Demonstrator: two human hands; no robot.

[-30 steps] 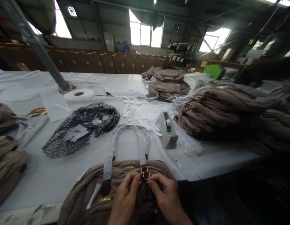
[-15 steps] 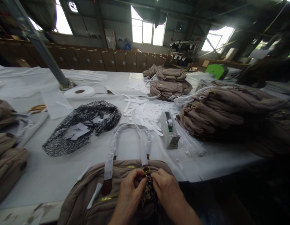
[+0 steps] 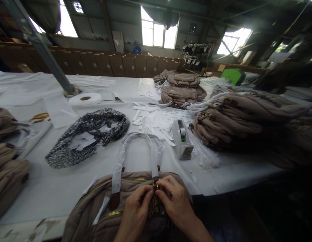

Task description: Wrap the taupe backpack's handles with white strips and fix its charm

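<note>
Head view: a tan bag (image 3: 105, 205) lies at the table's (image 3: 57, 188) near edge, white-wrapped handles (image 3: 138, 151) stretched toward the middle. Left hand (image 3: 134, 215) and right hand (image 3: 174, 201) are pressed close together, fingertips pinching a leopard-print strip (image 3: 154, 205) right at the gold ring (image 3: 155, 183). A tape dispenser (image 3: 181, 139) sits beyond, bag stacks (image 3: 236, 121) toward the right edge.

both hands meet low in view, left hand (image 3: 134, 211) and right hand (image 3: 172, 201) with fingertips pinched together.
</note>
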